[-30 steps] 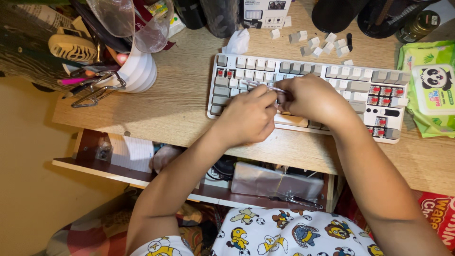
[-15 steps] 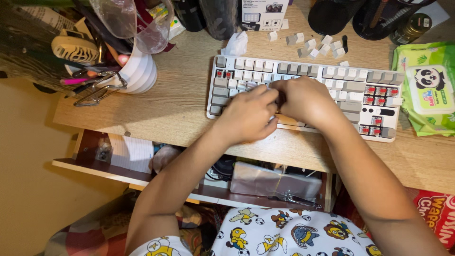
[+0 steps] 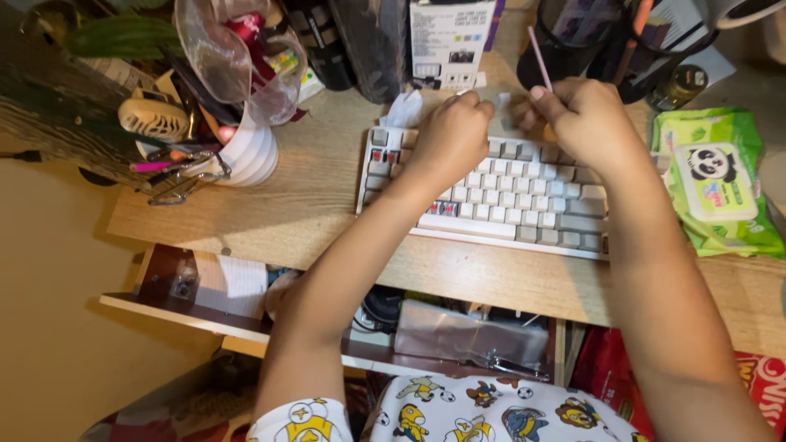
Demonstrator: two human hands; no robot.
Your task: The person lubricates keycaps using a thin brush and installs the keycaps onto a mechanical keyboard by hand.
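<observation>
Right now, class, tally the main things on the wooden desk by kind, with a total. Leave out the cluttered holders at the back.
Keyboards: 1, white and grey
Wet wipe packs: 1, green
White ribbed cups: 1
Thin pink sticks: 1, in the right hand
Cardboard boxes: 1
Total: 5
The left hand hovers over the keyboard.

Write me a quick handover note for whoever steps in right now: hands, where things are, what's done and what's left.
Left hand: fingers closed at the keyboard's far edge; what it pinches is hidden.
Right hand: holds a thin pink stick upright, just beyond the keyboard.
Keyboard lies flat on the wooden desk, most keycaps on; the green wipes pack lies to its right, a white cup of tools to its left.
Done: cannot tell which keys were worked on.
Left: both hands are off the keys; the rows look open to work.
</observation>
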